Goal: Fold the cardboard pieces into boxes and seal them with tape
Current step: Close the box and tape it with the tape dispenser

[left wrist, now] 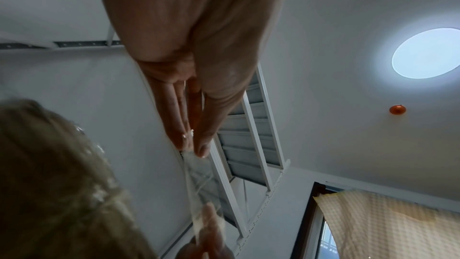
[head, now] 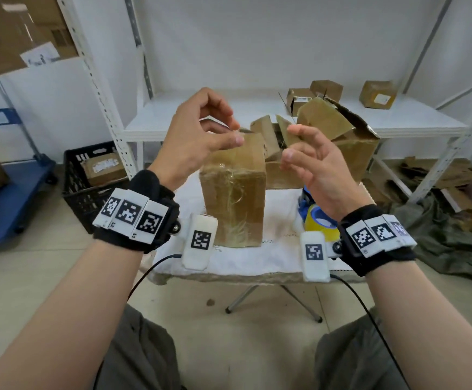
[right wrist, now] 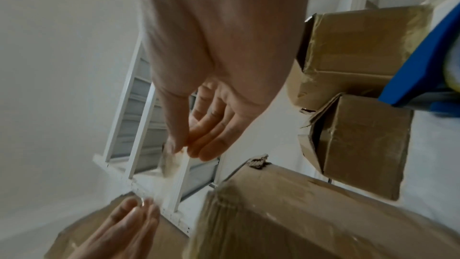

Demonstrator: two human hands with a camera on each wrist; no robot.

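Left hand (head: 198,136): pinching clear tape strip (left wrist: 196,180).
Right hand (head: 313,167): pinching its other end.
Box (head: 233,192): standing upright at 6 o'clock beneath both grips.

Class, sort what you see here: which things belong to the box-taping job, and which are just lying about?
Belonging to the job:
- tall taped box
- strip of clear tape pinched between left hand and right hand
- tape roll
- torn open box

Lying about:
- black crate
- blue cart
- white shelf
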